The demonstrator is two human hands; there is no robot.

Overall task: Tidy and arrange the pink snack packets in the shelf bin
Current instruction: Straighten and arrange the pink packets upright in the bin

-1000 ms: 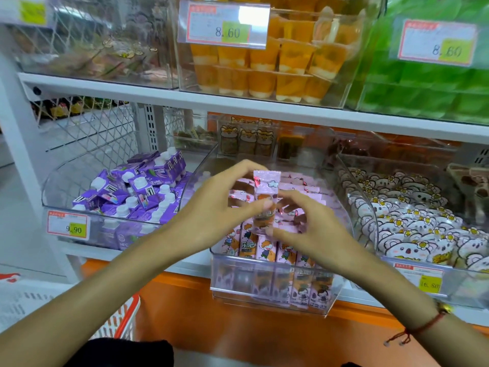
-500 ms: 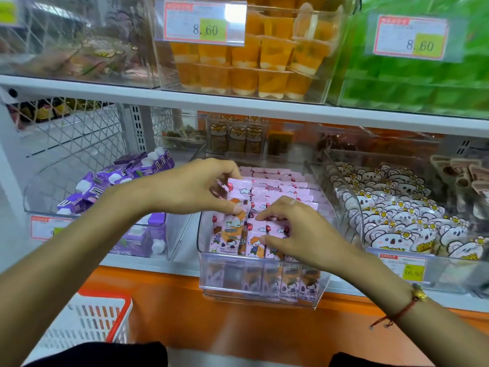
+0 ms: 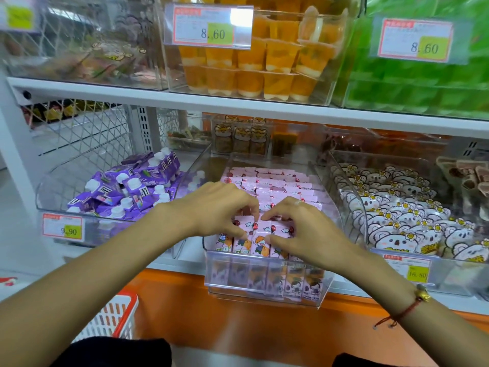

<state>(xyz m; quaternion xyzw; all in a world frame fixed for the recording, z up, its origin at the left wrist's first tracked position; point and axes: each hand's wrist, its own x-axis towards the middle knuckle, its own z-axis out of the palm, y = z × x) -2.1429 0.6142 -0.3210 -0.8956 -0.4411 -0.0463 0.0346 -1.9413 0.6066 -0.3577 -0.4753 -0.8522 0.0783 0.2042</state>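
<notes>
Lowered since before, both hands pinch glossy pink snack packets at the clear plastic bin's front row.

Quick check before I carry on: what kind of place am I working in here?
Most likely a snack aisle in a shop. Price tags are clipped to clear shelf bins full of packaged goods, among them pink snack packets and purple cartons, and a red-rimmed shopping basket sits below.
</notes>
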